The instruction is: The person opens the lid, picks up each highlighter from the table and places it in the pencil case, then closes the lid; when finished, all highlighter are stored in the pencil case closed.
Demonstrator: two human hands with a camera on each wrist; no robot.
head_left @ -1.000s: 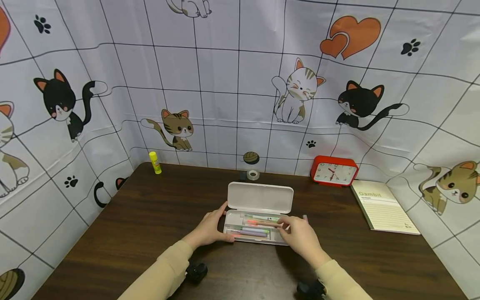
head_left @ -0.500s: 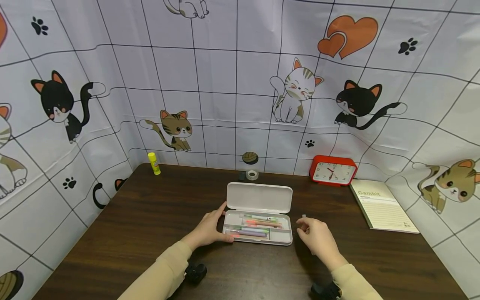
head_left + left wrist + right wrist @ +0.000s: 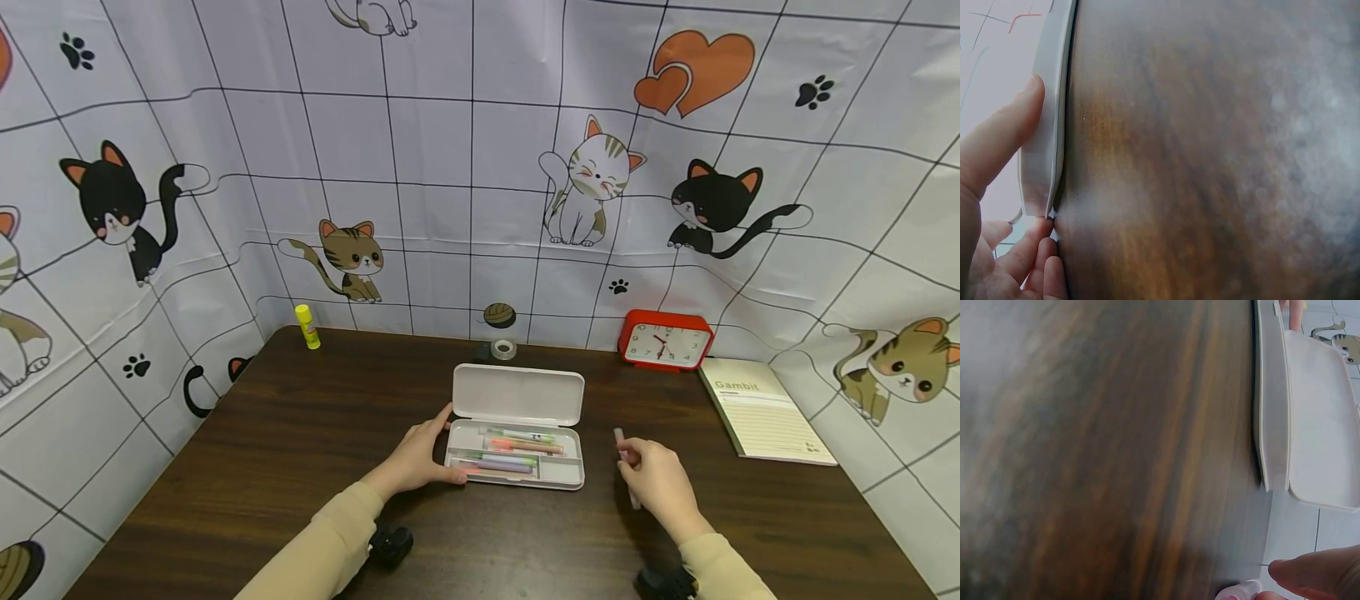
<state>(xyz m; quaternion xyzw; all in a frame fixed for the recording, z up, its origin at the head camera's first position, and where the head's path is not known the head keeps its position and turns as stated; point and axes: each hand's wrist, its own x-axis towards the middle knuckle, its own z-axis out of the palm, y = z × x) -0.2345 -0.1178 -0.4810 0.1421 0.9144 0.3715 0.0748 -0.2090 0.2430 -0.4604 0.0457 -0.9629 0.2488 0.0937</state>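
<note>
An opened white pencil case (image 3: 561, 475) lies on the dark wooden table, its lid (image 3: 517, 396) raised at the back. Inside are several pastel pens (image 3: 510, 462) in two compartments. My left hand (image 3: 414, 457) grips the left end of the case, thumb (image 3: 1013, 128) along the front wall and fingers around the side. To the right of the case, my right hand (image 3: 656, 475) pinches a pale pink pen (image 3: 619, 440) between thumb and fingers. The pen's middle is hidden by the hand; its rounded pink end (image 3: 1239, 592) shows in the right wrist view.
A tape roll (image 3: 503, 349) sits behind the case by the wall. At the back left stands a yellow glue stick (image 3: 307, 327). A red alarm clock (image 3: 666, 340) and a Gambit notepad (image 3: 768, 412) occupy the back right. A cat-printed sheet covers the walls.
My right hand has moved right, from over the case's compartments to the table beside it, and now holds the pink pen, which has shifted slightly right. The left hand stays put.
</note>
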